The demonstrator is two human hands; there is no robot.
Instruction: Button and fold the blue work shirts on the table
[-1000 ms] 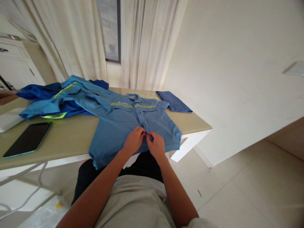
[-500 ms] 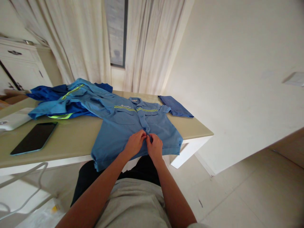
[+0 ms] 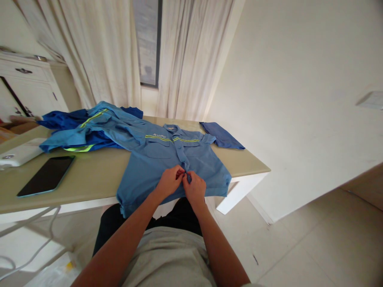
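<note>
**Both hands pinching the shirt placket near the hem**

Left hand (image 3: 169,182) & right hand (image 3: 195,186): each grip closed, fingertips together on the front placket of the light-blue work shirt w/ yellow reflective stripes (image 3: 149,167), laid flat on the beige table (image 3: 89,175), hem overhanging near edge. Left of it: heap of darker blue garments (image 3: 80,127), black tablet (image 3: 46,175), white box (image 3: 18,153). Behind: cream curtains (image 3: 191,59).

shirt (image 3: 155,167): medium blue, with a thin neon yellow-green stripe across the chest
pile of clothes (image 3: 86,129): light blue and darker royal blue, with neon yellow-green bands
table (image 3: 89,175): beige top, white edge and legs
tablet (image 3: 46,175): black screen, light blue rim
curtains (image 3: 185,59): cream white
cabinet (image 3: 26,87): white with dark handles
floor (image 3: 314,239): pale beige tiles
</note>
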